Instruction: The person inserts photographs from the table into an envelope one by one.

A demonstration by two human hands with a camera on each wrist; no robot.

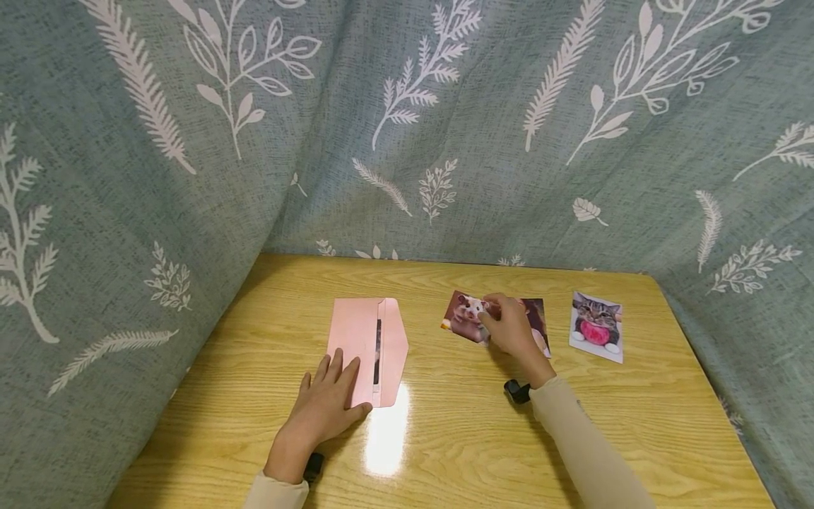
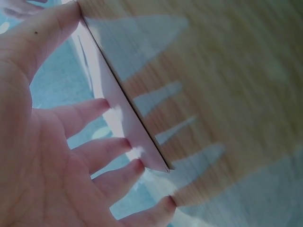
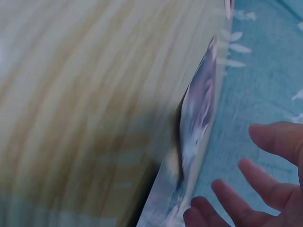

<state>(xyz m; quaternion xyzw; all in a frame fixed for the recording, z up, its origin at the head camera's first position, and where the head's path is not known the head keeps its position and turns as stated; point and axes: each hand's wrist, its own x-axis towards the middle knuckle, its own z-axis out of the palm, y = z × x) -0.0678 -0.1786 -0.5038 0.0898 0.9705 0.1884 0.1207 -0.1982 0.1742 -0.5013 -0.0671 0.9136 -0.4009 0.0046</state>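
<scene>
A pink envelope (image 1: 353, 322) lies on the table, its flap unfolded to the right and a dark picture strip (image 1: 378, 353) showing through its opening. My left hand (image 1: 326, 399) has its fingers spread, tips on the envelope's lower left part and thumb at its bottom edge. My right hand (image 1: 511, 329) hovers at the right side of a mouse photo (image 1: 466, 314). In the right wrist view its fingers (image 3: 272, 189) are loosely bent, apart from the photo (image 3: 196, 109). Behind that hand a second dark photo (image 1: 537, 318) is partly hidden.
A cat photo (image 1: 596, 329) with a red round thing lies at the right. Below the envelope, light glares on the wooden table (image 1: 445, 438). Patterned blue-green cloth (image 1: 407, 177) hangs around the table's back and sides. Each wrist bears a small black camera (image 1: 517, 391).
</scene>
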